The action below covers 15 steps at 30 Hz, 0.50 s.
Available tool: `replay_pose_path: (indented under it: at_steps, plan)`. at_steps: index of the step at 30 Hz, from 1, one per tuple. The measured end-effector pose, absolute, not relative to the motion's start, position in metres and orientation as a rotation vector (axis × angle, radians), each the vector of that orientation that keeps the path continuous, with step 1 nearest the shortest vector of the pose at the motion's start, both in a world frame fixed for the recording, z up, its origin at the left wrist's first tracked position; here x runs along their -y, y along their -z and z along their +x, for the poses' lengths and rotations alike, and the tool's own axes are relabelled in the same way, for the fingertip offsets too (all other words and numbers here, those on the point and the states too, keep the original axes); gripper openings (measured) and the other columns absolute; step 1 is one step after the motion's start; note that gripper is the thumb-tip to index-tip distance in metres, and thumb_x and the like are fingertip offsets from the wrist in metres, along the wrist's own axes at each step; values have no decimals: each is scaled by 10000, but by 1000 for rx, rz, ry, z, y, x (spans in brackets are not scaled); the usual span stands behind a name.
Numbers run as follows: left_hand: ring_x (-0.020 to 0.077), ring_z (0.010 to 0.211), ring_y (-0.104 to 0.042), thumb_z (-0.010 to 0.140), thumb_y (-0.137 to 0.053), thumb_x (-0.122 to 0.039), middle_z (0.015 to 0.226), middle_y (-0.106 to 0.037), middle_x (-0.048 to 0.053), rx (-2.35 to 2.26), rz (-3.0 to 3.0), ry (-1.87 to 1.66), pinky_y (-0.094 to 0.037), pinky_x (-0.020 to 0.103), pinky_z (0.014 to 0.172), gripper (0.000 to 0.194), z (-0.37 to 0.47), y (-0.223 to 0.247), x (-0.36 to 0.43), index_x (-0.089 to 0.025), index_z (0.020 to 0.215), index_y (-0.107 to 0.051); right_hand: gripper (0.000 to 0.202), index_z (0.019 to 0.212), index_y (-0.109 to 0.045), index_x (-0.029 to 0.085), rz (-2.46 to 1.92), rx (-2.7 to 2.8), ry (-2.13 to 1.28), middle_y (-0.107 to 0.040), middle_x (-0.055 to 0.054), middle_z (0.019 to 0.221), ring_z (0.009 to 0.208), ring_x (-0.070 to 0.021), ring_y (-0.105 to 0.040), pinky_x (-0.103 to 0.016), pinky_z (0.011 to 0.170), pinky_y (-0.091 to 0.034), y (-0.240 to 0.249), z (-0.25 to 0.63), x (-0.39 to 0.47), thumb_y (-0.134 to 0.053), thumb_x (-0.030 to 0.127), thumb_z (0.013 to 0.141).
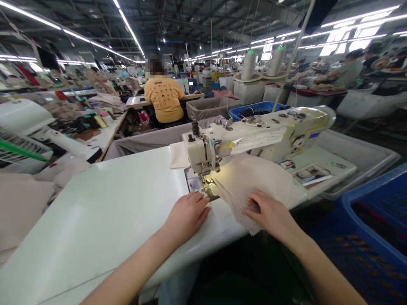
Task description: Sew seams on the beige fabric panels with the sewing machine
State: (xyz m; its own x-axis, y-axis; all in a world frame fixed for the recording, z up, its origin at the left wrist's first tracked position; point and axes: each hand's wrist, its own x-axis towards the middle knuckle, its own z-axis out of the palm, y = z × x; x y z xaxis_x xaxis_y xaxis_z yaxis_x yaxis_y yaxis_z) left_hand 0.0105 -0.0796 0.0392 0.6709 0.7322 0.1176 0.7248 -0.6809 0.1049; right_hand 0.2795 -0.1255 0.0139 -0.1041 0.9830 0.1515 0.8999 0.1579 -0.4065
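Two bare hands at near side of sewing machine (pixel 270 125), one either side of needle area. Wide stretch of tabletop (pixel 121 190) left of machine, good for sliding cloth that way. Front table edge close, just under both wrists. Tighter right of machine: short table end, then grey bin and blue basket (pixel 352 199).

Counts: 1 machine, 2 thread cones (pixel 249 65) beyond it, 2 blue baskets (one behind machine, one right and nearer), 1 person in yellow shirt (pixel 163 99) seated beyond machine, back turned. 2 areas of cloth at machine: beige fabric (pixel 260 173) on right, smaller beige piece (pixel 178 156) just behind head on left. Layers in main fabric: can't count.

Main fabric: pale, thin-looking, matte, lit yellow near needle. Lies right of needle, partly below machine arm, left tip up to presser foot; can't tell whether caught under it. Near edges stacked unevenly, lower corner drooping over front table edge.

Left hand (pixel 187 215): fingers curled together, resting just in front of needle plate (pixel 193 183); can't tell if pinching anything. Right hand (pixel 269 212): loosely curled on fabric, thumb and forefinger bowed with gap between; can't confirm pinch.
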Motion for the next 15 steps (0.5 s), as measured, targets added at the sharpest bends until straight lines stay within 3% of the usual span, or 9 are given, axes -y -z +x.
replay_pose_path:
  at_steps: [5, 7, 9, 12, 13, 15]
  plan:
    - [259, 865, -666, 971, -509, -211, 899, -686, 84, -1188, 2823, -163, -574, 403, 770, 200, 18, -36, 87, -168, 1007, -701, 213, 727, -546, 227, -1796, 1967, -407, -633, 17, 763, 695, -167, -604, -272, 615, -389, -10, 284, 119, -619, 331, 899]
    - [269, 914, -674, 977, -491, -205, 987, -703, 104, -1145, 2829, -233, -588, 424, 800, 230, 21, -34, 90, -162, 1100, -681, 240, 728, -553, 229, -1752, 1869, -490, -623, 21, 728, 678, -166, -592, -271, 616, -404, -13, 288, 118, -585, 374, 916]
    - [292, 1120, -640, 980, -467, -179, 1242, -663, 148, -1085, 2849, -404, -575, 457, 923, 344, 27, -33, 91, -156, 1304, -581, 272, 725, -560, 232, -1683, 1787, -558, -615, 25, 705, 664, -163, -578, -271, 616, -419, -19, 289, 120, -572, 419, 922]
    - [287, 1434, -410, 988, -417, -125, 1544, -436, 167, -912, 2890, -646, -458, 473, 1122, 519, 44, -31, 89, -172, 1502, -358, 288, 699, -561, 234, -1582, 1810, -594, -609, 26, 703, 652, -158, -556, -272, 611, -420, -31, 280, 128, -612, 431, 903]
    - [274, 1452, -388, 996, -402, -121, 1549, -432, 159, -839, 2893, -662, -444, 459, 1137, 513, 51, -31, 87, -183, 1503, -356, 281, 693, -561, 235, -1547, 1843, -611, -607, 27, 704, 647, -155, -551, -271, 608, -420, -35, 274, 132, -627, 418, 896]
    - [252, 1346, -516, 1014, -403, -149, 1419, -565, 139, -735, 2876, -582, -495, 409, 1076, 409, 61, -30, 82, -194, 1414, -474, 262, 693, -561, 238, -1477, 1892, -645, -606, 28, 704, 649, -153, -555, -270, 610, -427, -40, 263, 138, -638, 387, 894]
